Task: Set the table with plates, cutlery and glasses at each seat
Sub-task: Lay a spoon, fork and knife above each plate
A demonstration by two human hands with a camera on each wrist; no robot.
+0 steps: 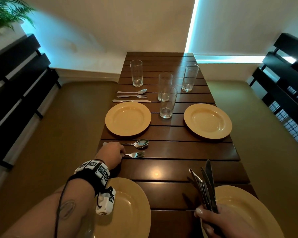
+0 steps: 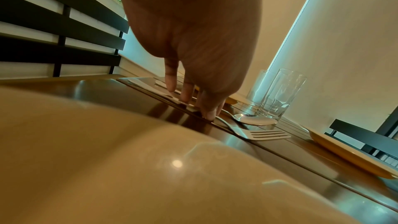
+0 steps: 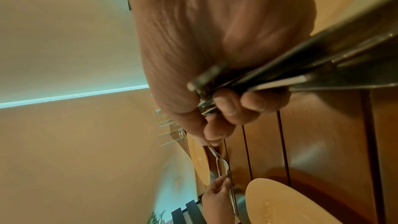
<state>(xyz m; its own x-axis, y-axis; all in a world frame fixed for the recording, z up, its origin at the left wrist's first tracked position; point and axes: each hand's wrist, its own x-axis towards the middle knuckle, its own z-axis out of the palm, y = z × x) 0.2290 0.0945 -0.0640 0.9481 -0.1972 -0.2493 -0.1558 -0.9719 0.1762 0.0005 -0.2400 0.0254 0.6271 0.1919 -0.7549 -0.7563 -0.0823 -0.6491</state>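
On the dark slatted wooden table [image 1: 179, 150] stand yellow plates: far left [image 1: 110, 124], far right [image 1: 228, 127], near left [image 1: 141, 200], near right [image 1: 258, 219]. My left hand [image 1: 122, 154] pinches the handle of a fork [image 1: 135, 154] that lies flat just in front of a spoon [image 1: 139, 143]. In the left wrist view its fingertips [image 2: 210, 114] press the fork [image 2: 264, 134] handle to the wood. My right hand [image 1: 208, 217] grips a bundle of knives and forks [image 1: 205, 186] upright over the near right plate, seen close in the right wrist view as cutlery [image 3: 301, 74].
Beyond the far left plate lie a spoon [image 1: 132, 91], fork [image 1: 132, 96] and knife [image 1: 132, 101]. Several tall glasses stand at the far end, two [image 1: 168, 102] clustered mid-table. Olive-cushioned benches [image 1: 67, 134] with dark slatted backs flank the table.
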